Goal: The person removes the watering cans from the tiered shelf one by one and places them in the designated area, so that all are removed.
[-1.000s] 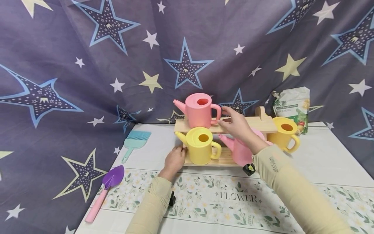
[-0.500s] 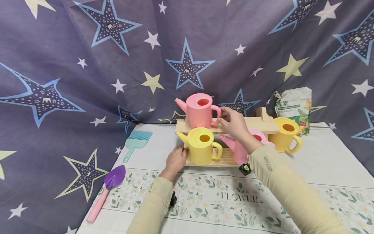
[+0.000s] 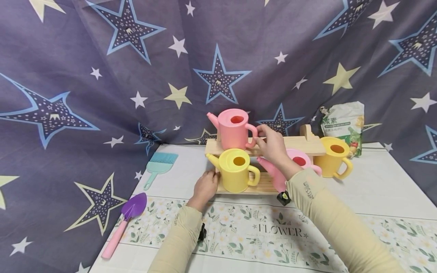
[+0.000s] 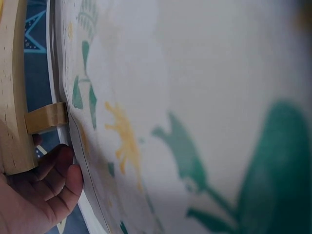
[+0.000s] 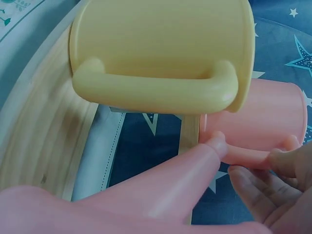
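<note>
On the upper board of a two-tier wooden shelf [image 3: 304, 144] stands a pink watering can [image 3: 233, 131], spout to the left. My right hand [image 3: 273, 146] pinches its handle, with thumb and fingers at the handle in the right wrist view. Below it, a yellow watering can [image 3: 234, 172] sits at the left of the lower board. A second pink watering can [image 3: 278, 176] leans to the right of it, partly behind my right forearm. My left hand [image 3: 206, 187] holds the left end of the lower board, its fingers [image 4: 61, 178] curled under the wood in the left wrist view.
Another yellow watering can [image 3: 329, 159] stands right of the shelf, before a white printed bag [image 3: 343, 121]. A teal brush [image 3: 160, 163] and a purple trowel with pink handle [image 3: 117, 237] lie at the left. A star-patterned curtain [image 3: 153, 76] hangs behind.
The upper pink watering can has turned slightly, its spout tip moving a little right and its handle a little left. My right forearm has shifted left. My left hand stays at the board.
</note>
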The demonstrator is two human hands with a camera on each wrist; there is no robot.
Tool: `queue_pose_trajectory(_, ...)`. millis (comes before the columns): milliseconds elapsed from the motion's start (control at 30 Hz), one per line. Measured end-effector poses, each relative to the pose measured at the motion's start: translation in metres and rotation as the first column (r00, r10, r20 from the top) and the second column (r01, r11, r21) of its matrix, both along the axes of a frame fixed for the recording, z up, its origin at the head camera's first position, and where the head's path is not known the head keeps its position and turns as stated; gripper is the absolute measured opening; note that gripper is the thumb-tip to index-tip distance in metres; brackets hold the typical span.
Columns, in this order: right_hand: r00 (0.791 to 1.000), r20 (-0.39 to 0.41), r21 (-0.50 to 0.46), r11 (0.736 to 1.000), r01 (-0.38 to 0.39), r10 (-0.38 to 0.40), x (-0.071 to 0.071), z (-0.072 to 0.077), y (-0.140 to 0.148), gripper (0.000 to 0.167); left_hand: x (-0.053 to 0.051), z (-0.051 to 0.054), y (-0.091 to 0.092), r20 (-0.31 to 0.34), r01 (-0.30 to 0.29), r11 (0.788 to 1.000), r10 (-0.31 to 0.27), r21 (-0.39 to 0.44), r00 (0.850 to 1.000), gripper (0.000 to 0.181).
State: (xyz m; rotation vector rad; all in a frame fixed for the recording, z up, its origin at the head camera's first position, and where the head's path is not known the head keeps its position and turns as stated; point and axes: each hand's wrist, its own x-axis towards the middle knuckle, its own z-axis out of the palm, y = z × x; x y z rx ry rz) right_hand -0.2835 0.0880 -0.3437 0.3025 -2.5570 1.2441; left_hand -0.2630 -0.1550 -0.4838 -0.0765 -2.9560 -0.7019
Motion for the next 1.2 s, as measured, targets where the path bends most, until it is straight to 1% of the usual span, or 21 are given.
queue_pose_trajectory(167,1.0,-0.025,0.0,1.0,0.0,0.0,0.001,-0.001,0.002,0.024,-0.001,0.0,-0.001,-0.004,0.003,1.0,-0.003,-0.004,1.0,0.045)
queue_pose_trajectory(367,0.999,-0.044,0.002,1.0,0.031,-0.031,0.004,-0.002,0.004,0.022,-0.002,-0.002,-0.001,-0.006,0.007,1.0,-0.007,-0.002,1.0,0.045)
queue_pose_trajectory(667,0.989,-0.139,-0.036,0.999,0.037,-0.042,0.01,0.003,0.011,0.02,-0.002,-0.003,-0.001,-0.004,0.005,1.0,-0.005,-0.009,1.0,0.047)
queue_pose_trajectory(767,0.986,-0.163,-0.052,0.998,0.036,-0.044,0.013,0.006,0.016,0.019,-0.001,-0.003,0.0,-0.008,0.005,1.0,-0.005,-0.005,1.0,0.046)
queue_pose_trajectory(933,0.98,-0.193,-0.086,0.996,0.03,-0.046,0.022,0.01,0.026,0.018,-0.001,-0.001,0.0,0.007,-0.002,1.0,0.002,0.0,1.0,0.046)
queue_pose_trajectory(1200,0.98,-0.192,-0.114,0.993,0.034,-0.055,0.035,0.017,0.043,0.02,-0.001,-0.002,0.001,0.012,-0.003,1.0,0.003,-0.007,1.0,0.046)
